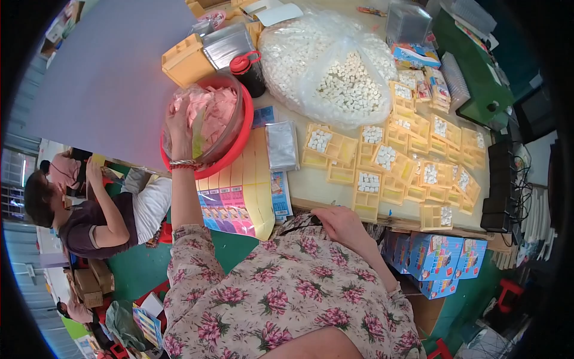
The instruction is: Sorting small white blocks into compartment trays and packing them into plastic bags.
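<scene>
My left hand (177, 124) reaches into a clear bowl (238, 122) of pink, paper-like pieces (218, 107). The bowl sits inside a red basin (245, 136). The fingers of this hand are bent against the pieces and clear plastic at the bowl's left side, and their tips are partly hidden. A beaded bracelet circles the wrist. My right hand (344, 224) rests at the table's front edge by my waist, its fingers loosely stretched to the left with no object visible in them. Beyond it stand yellow compartment trays (366, 203), several holding white cubes (369, 182).
A large clear bag (299, 72) of white cubes fills the table's back middle. A black bottle with a red lid (246, 69) stands by the basin. Printed sheets (239, 191) and a silvery pack (281, 146) lie nearby. Blue boxes (433, 257) are below right; a co-worker (98, 221) sits left.
</scene>
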